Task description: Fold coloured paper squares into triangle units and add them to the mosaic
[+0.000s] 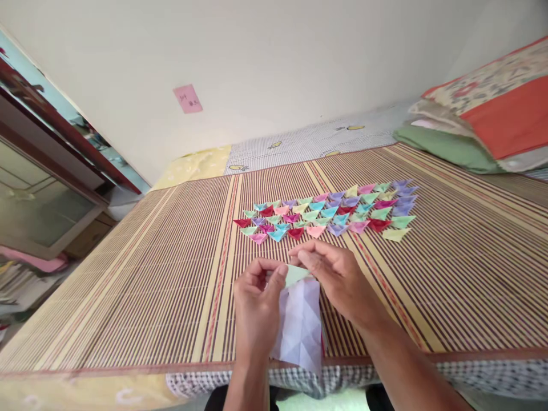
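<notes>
Head view: left hand [258, 294] pinches green paper [295, 275] beside a creased pale sheet [300, 322], apparently steadying it; right hand [340, 277] curls close by, grip unclear.

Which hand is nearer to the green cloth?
Right: the right hand is left of the green cloth and nearer the camera; the left hand is farther left.

We see a small pale green paper [295, 275], folded to a pointed shape and held slightly tilted at the low centre of our view. Just below it, we find a lilac sheet [299, 322], opened out, crossed by diagonal creases, its lower end towards us.
</notes>
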The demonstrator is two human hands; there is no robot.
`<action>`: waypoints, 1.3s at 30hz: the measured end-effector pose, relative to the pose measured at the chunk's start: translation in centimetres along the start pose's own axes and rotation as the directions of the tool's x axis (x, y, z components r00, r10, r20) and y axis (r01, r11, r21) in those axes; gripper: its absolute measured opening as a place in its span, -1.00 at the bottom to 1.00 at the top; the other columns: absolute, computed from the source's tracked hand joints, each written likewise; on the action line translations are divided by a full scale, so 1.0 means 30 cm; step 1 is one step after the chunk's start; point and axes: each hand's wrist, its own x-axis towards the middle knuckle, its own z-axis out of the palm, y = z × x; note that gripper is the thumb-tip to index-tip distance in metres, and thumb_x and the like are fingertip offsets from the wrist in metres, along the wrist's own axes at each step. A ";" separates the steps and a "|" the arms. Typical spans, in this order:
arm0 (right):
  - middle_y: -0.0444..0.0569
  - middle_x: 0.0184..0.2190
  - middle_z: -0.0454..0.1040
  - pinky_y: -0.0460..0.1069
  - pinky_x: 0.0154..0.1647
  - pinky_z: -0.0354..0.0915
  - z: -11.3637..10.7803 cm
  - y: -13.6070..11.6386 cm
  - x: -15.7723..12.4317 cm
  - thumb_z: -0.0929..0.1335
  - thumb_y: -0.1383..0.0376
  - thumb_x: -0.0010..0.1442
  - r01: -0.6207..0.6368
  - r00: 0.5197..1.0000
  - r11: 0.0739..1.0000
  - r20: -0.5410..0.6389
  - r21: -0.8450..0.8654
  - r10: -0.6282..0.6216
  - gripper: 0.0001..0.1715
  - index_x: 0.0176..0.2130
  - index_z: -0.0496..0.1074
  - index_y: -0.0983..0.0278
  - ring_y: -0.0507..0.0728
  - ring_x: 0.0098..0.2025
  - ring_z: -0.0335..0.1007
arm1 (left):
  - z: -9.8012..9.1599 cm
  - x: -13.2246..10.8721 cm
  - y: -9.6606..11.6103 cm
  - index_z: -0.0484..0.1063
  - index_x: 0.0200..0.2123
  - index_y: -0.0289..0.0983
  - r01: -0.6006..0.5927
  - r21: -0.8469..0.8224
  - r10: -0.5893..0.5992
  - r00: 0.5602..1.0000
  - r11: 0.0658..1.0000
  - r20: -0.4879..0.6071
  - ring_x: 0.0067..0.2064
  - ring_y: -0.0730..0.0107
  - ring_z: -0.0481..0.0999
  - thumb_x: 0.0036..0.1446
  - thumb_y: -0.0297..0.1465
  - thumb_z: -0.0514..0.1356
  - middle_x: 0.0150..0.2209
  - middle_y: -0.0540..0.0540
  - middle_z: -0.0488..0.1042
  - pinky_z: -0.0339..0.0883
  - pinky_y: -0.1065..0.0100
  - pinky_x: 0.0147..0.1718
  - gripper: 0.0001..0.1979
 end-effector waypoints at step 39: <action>-0.15 -0.51 0.38 -0.06 -0.44 0.12 0.045 0.002 -0.023 0.40 0.12 0.35 0.036 0.977 0.982 0.215 -0.187 0.005 -0.63 -0.41 0.46 0.29 0.04 -0.44 0.25 | -0.008 0.043 0.021 0.59 -0.52 -0.34 0.204 -0.395 -0.203 0.978 0.896 0.045 -0.50 0.55 0.34 -0.17 -0.29 0.57 -0.56 0.00 0.45 0.24 0.50 -0.46 -0.71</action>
